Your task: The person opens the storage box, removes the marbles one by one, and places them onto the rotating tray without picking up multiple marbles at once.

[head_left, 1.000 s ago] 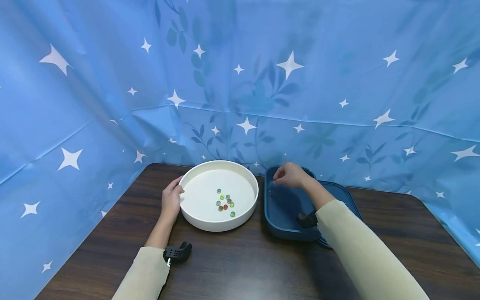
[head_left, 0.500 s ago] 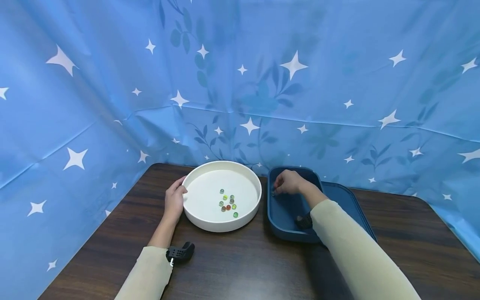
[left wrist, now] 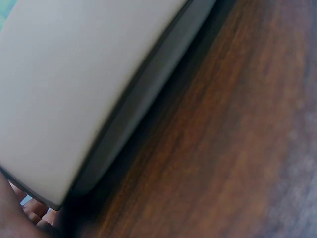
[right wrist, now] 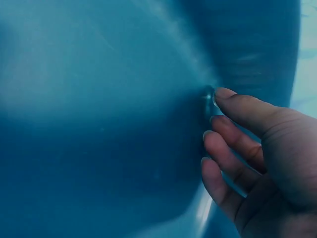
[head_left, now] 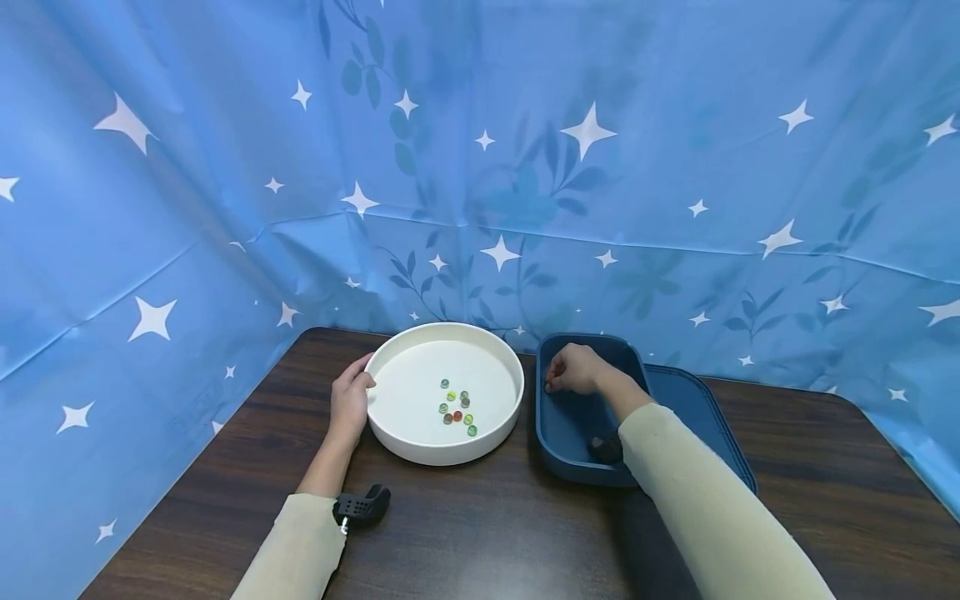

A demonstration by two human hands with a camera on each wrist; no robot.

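Note:
My left hand (head_left: 349, 402) grips the left rim of a round white tray (head_left: 442, 454), thumb over the edge. In the left wrist view the tray's pale side (left wrist: 84, 89) fills the upper left, with part of the hand (left wrist: 29, 213) in the corner. Several glass marbles (head_left: 457, 416) lie on the tray floor, greenish, yellow and red. My right hand (head_left: 577, 369) reaches down inside a deep blue container (head_left: 588, 473). In the right wrist view its thumb and forefinger pinch a small glass marble (right wrist: 208, 99) by the container wall; the other fingers are curled below.
A flat blue lid (head_left: 693, 408) lies to the right of the container, partly under the right sleeve (head_left: 712, 492). Both vessels stand on a dark wood table (head_left: 450, 533). A blue star-patterned curtain (head_left: 480, 167) hangs behind and at the left.
My right hand has lowered into the blue container, and its fingertips have reached the marble that lay there. The left hand keeps its hold on the tray; the head view has shifted slightly.

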